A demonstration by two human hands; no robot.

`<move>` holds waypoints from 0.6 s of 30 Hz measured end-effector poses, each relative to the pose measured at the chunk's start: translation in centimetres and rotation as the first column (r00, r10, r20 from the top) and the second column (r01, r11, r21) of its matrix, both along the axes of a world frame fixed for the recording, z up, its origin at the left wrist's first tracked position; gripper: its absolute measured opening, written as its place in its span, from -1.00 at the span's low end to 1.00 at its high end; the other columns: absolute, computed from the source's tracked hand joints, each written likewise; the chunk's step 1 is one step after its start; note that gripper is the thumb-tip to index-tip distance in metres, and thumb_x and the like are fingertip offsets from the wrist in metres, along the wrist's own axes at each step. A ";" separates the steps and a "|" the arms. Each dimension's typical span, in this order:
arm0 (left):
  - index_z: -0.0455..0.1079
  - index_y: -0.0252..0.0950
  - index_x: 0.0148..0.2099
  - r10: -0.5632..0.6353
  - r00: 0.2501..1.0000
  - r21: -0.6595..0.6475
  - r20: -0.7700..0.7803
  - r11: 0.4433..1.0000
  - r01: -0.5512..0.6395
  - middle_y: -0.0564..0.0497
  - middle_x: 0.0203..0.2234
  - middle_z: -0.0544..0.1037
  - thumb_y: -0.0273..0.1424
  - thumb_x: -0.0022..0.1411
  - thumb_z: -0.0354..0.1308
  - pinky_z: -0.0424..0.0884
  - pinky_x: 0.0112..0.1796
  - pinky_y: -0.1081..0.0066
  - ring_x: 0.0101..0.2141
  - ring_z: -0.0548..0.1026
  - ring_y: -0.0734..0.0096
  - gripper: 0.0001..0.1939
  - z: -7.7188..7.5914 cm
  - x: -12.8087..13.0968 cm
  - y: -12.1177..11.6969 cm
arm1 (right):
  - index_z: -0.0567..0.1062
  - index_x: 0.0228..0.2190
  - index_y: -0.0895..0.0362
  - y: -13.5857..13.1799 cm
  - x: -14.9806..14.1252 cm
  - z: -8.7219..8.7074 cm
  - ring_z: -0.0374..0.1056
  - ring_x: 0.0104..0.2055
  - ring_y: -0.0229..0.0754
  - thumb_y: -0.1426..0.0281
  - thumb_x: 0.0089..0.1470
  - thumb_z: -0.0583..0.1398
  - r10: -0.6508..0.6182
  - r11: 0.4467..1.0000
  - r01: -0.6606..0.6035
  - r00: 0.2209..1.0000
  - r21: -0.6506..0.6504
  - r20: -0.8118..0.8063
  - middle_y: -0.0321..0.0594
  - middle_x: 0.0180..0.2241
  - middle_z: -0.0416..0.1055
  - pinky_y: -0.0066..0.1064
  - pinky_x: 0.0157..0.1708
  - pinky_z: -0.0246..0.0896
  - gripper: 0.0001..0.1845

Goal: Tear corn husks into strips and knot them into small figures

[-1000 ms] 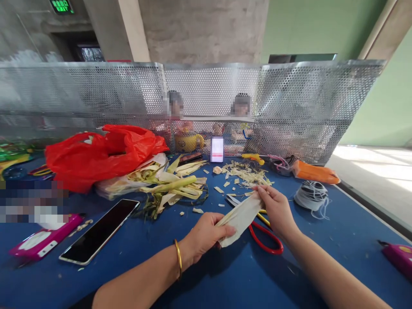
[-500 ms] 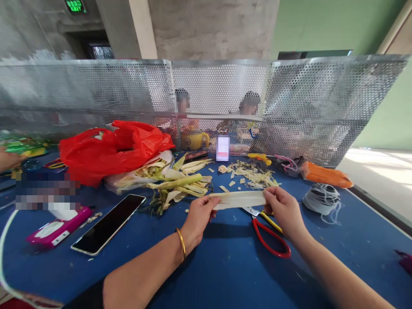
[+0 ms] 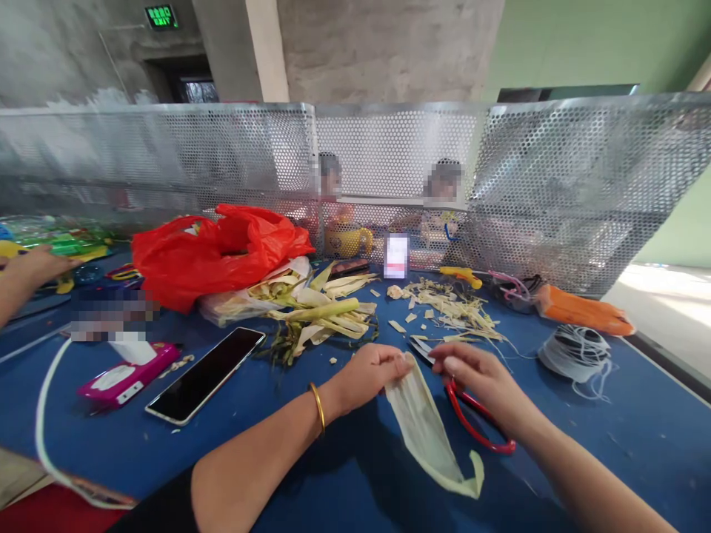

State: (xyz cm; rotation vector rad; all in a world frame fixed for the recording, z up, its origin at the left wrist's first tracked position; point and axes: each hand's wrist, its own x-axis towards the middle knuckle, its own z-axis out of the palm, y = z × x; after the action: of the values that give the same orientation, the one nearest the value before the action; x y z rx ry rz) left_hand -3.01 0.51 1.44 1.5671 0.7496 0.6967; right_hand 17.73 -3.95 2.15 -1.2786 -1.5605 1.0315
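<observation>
My left hand (image 3: 378, 374) pinches one end of a pale corn husk strip (image 3: 422, 426) between thumb and fingers. The strip hangs down toward the right, and its lower end curls up. A gold bangle (image 3: 317, 409) circles my left wrist. Closed around the middle of the red-handled scissors (image 3: 478, 427) is my right hand (image 3: 475, 374); its fingers cover the pivot. The blades point up and left, toward the husk's top end but apart from it. Beyond both hands lie a heap of corn husks (image 3: 333, 318) and shredded husk scraps (image 3: 452, 305).
A red plastic bag (image 3: 216, 255), a phone (image 3: 208, 377) and a magenta tissue pack (image 3: 129, 374) lie at left, where another person's hand (image 3: 38, 270) reaches in. White cord (image 3: 575, 355) and an orange bundle (image 3: 586, 311) sit right. A perforated metal screen (image 3: 389, 133) stands behind.
My right hand has let go of the husk strip and taken hold of the scissors. The strip, stretched level between both hands before, now hangs from my left hand. The view has shifted slightly left.
</observation>
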 end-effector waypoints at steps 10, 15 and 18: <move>0.37 -0.33 -0.39 0.145 0.986 -0.233 0.084 0.965 -0.122 0.07 -0.52 0.42 -0.10 -0.06 0.29 0.21 -0.43 0.47 -0.49 0.31 0.47 -0.62 -0.8 1.0 -0.6 | 0.39 -0.53 0.14 -1.4 -3.3 -1.5 0.19 -0.68 -0.34 -0.03 -0.04 0.21 -0.046 0.972 -0.001 0.980 -0.237 -0.193 -0.39 -0.71 0.29 -0.51 -0.66 0.09 -0.54; 0.34 -0.32 -0.41 0.314 0.946 -0.214 0.088 0.933 -0.290 0.10 -0.56 0.40 -0.10 0.03 0.21 0.21 -0.45 0.49 -0.52 0.27 0.50 -0.65 -1.4 1.6 -1.3 | 0.39 -0.58 0.14 -1.1 -3.1 -1.4 0.22 -0.64 -0.32 -0.01 -0.02 0.19 -0.048 0.982 0.013 0.982 -0.189 -0.183 -0.34 -0.70 0.34 -0.49 -0.61 0.13 -0.54; 0.34 -0.31 -0.45 0.336 0.941 -0.095 0.033 0.939 -0.331 0.13 -0.59 0.37 -0.11 0.05 0.20 0.17 -0.49 0.51 -0.54 0.23 0.52 -0.66 -1.5 1.8 -1.6 | 0.42 -0.54 0.14 -0.9 -3.0 -1.5 0.20 -0.57 -0.33 0.03 -0.10 0.27 -0.111 0.990 0.091 0.975 -0.111 -0.190 -0.37 -0.61 0.31 -0.50 -0.57 0.12 -0.59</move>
State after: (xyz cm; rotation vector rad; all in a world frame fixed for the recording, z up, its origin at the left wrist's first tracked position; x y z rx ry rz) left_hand -1.18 -1.13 -0.04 1.3501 1.0099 0.9333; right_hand 14.75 -4.87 0.64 -1.2703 -1.2955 1.1477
